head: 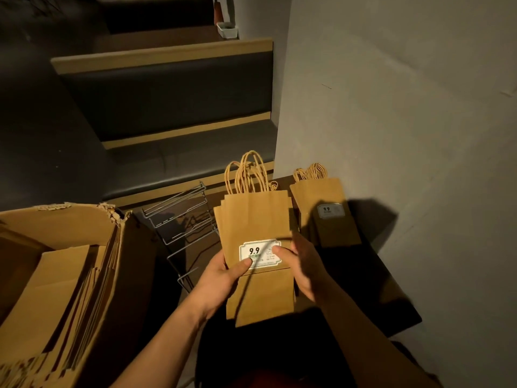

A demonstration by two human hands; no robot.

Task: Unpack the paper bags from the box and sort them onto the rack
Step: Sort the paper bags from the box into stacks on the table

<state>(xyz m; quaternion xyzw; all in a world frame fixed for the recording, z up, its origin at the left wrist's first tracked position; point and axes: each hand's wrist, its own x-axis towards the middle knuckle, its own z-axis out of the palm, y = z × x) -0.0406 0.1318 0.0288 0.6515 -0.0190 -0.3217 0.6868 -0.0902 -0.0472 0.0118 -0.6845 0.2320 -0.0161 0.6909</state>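
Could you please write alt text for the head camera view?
Both hands, left and right, hold a stack of paper bags above a dark table, between an open cardboard box and a wire rack.

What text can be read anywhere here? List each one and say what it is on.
"9.9": white label on the front paper bag held in both hands.
Green and small grey print under it: too blurred to read.
"9.9": label on the second stack of bags by the wall, in shadow; its smaller print is unreadable.
Cardboard box: no text visible.
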